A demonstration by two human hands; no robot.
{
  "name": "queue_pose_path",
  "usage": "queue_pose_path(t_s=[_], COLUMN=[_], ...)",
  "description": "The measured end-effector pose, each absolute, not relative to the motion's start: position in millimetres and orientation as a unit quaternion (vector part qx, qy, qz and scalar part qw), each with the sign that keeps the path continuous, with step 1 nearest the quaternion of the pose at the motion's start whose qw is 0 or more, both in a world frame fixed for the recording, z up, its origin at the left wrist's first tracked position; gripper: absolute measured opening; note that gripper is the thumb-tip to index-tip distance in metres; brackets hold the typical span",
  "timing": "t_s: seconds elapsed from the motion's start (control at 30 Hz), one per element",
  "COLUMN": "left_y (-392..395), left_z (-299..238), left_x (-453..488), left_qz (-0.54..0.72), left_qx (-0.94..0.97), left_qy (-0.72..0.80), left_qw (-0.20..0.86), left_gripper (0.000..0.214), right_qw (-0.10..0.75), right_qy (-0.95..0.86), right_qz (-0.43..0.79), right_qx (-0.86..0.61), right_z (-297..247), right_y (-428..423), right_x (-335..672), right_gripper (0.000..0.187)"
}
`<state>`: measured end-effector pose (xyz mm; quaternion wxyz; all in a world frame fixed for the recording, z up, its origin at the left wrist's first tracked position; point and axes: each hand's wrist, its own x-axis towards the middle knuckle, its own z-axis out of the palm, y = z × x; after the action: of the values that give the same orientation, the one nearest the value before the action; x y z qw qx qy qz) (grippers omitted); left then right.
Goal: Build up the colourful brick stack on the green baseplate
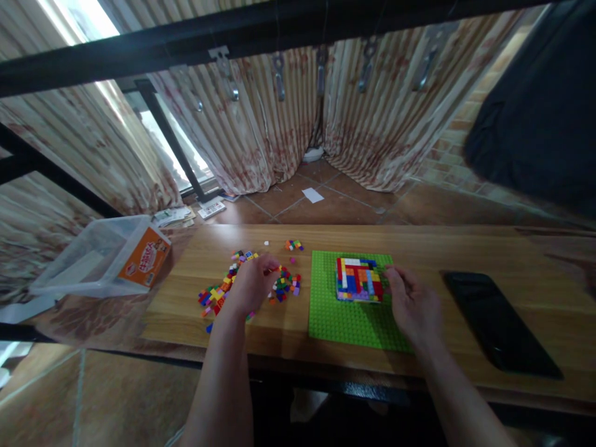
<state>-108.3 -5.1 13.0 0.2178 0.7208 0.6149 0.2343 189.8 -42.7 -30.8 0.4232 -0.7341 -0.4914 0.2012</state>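
My left hand is over a loose heap of small toy bricks in many colours, its fingertips pinched together. Whatever lies between those fingertips is too small to make out. A smaller cluster of bricks lies just beside the fingers. On a green studded baseplate stands a low, blocky toy brick build in red, blue, yellow and white. Close to its right side is my right hand, with thumb and forefinger curled together. Whether they touch the build or hold a small piece cannot be seen.
A black phone-like slab lies on the wooden table to the right. Several bricks sit behind the heap. Left of the table is a clear plastic bin with an orange label. A dark metal bar with hooks crosses above.
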Motion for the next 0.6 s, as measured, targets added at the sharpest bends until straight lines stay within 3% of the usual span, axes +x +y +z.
queue_pose_path(t_s=[0.2, 0.33, 0.47, 0.6], left_y=[-7, -8, -10, -15], left_z=[13, 13, 11, 14], left_x=[-123, -139, -159, -153], left_qz=[0.223, 0.286, 0.324, 0.262], left_qx=[0.674, 0.618, 0.555, 0.595], left_qy=[0.669, 0.703, 0.746, 0.739], left_qw=[0.219, 0.205, 0.174, 0.176], left_gripper=[0.020, 0.032, 0.029, 0.022], right_qw=[0.397, 0.375, 0.361, 0.353], right_qy=[-0.495, -0.494, -0.501, -0.514], right_qz=[0.193, 0.190, 0.175, 0.165], right_qx=[-0.749, -0.761, -0.767, -0.765], right_z=[-30, -33, -37, -41], right_y=[-43, -42, -41, -40], right_x=[190, 192, 194, 195], right_gripper=[0.050, 0.049, 0.048, 0.048])
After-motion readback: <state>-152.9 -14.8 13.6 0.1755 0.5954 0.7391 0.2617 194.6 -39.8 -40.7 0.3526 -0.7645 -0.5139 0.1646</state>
